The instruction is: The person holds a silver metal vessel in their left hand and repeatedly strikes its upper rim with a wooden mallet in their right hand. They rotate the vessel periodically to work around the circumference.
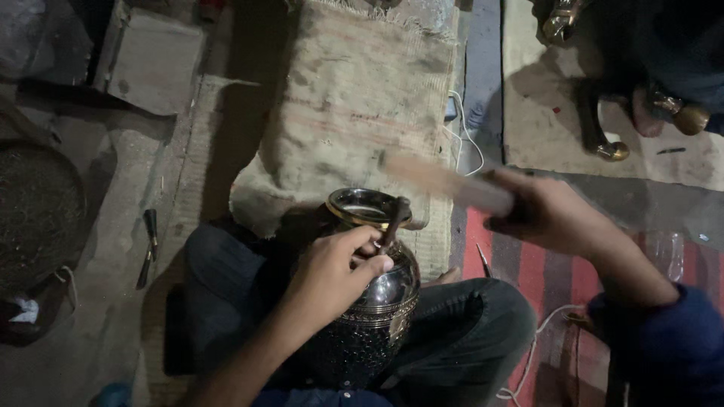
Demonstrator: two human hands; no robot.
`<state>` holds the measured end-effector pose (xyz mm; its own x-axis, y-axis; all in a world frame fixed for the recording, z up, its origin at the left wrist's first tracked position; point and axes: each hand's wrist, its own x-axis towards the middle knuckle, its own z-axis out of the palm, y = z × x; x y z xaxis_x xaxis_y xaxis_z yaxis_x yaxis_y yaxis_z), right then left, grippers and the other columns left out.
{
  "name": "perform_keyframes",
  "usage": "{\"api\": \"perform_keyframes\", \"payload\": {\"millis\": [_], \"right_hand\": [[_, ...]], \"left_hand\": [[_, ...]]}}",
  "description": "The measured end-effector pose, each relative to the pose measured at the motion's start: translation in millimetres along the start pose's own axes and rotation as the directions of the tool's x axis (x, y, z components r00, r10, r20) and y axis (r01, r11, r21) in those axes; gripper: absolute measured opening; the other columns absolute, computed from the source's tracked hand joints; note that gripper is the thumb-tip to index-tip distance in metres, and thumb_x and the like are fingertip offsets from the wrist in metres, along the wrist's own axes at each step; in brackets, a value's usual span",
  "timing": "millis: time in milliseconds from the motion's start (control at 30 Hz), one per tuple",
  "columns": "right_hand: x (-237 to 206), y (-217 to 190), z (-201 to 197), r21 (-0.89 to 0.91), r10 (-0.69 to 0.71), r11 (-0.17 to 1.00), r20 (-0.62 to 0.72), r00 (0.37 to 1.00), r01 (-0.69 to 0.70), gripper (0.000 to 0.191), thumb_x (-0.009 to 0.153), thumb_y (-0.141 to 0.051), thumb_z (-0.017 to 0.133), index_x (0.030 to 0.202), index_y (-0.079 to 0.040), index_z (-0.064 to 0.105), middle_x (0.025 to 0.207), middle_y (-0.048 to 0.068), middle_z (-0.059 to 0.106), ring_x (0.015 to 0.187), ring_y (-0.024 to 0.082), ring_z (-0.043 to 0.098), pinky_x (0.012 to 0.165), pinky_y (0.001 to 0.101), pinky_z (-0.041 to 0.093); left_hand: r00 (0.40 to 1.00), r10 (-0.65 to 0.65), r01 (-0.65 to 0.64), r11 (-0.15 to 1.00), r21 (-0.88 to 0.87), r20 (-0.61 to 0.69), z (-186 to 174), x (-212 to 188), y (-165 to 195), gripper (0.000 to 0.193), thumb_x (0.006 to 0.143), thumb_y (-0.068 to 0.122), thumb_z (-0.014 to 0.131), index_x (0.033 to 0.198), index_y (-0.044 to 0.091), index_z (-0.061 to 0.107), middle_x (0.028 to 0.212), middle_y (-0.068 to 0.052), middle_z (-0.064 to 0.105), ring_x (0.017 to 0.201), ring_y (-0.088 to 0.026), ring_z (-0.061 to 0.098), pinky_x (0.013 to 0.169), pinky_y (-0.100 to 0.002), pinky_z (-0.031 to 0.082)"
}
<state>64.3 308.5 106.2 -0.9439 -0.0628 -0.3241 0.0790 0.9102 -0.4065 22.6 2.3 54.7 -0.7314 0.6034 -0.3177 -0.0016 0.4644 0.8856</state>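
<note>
Motion blurs wooden stick (445,183) in right hand (547,215); left hand (332,275) pins chisel (394,224) to vase (373,301).

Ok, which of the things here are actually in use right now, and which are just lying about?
In use:
- dark metal vase, resting in the lap
- punch tool, left hand sets it on the vase's shoulder
- wooden mallet stick, raised in right hand, blurred

Lying about:
- burlap sack
- chisel on the floor
- white cable
- brass-tipped pieces, far right

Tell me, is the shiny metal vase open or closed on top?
Open. The metal vase has no lid; its round gold-rimmed mouth shows beside the left hand.
</note>
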Motion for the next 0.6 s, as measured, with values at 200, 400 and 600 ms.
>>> {"api": "perform_keyframes", "payload": {"millis": [200, 400, 600], "right_hand": [[15.1, -19.0, -23.4, -0.146, 0.277, 0.957, 0.197, 0.94, -0.252, 0.071, 0.086, -0.029, 0.082, 0.149, -0.036, 0.049, 0.099, 0.003, 0.076, 0.058, 0.018, 0.075, 0.058, 0.0316, 0.059], [30.8, -28.1, -36.9, -0.342, -0.023, 0.937, 0.146, 0.989, 0.072, 0.063, 0.088, -0.035, 0.078, 0.145, -0.034, 0.053, 0.088, 0.005, 0.079, 0.065, 0.019, 0.074, 0.065, 0.0358, 0.06], [27.4, -47.8, -44.6, -0.684, 0.379, 0.715, 0.205, 0.902, -0.145, 0.048, 0.108, -0.041, 0.051, 0.154, -0.047, 0.041, 0.091, 0.0, 0.074, 0.07, 0.021, 0.075, 0.065, 0.0357, 0.063]], "left_hand": [[0.981, 0.079, -0.082, 0.997, -0.012, -0.177, 5.6, -13.4, -6.1, 0.027, 0.085, 0.025, 0.077, 0.102, 0.006, 0.069, 0.087, -0.007, 0.076, 0.074, -0.021, 0.075, 0.063, -0.034, 0.059], [0.975, 0.012, -0.048, 0.986, -0.16, -0.221, 14.2, -19.1, -15.6, 0.027, 0.085, 0.022, 0.077, 0.098, 0.003, 0.065, 0.087, -0.006, 0.074, 0.076, -0.016, 0.077, 0.064, -0.031, 0.064], [0.961, 0.062, -0.083, 0.994, -0.07, -0.271, 13.6, -15.7, -15.4, 0.03, 0.084, 0.022, 0.079, 0.105, 0.005, 0.066, 0.086, -0.007, 0.075, 0.076, -0.019, 0.076, 0.067, -0.033, 0.062]]}}
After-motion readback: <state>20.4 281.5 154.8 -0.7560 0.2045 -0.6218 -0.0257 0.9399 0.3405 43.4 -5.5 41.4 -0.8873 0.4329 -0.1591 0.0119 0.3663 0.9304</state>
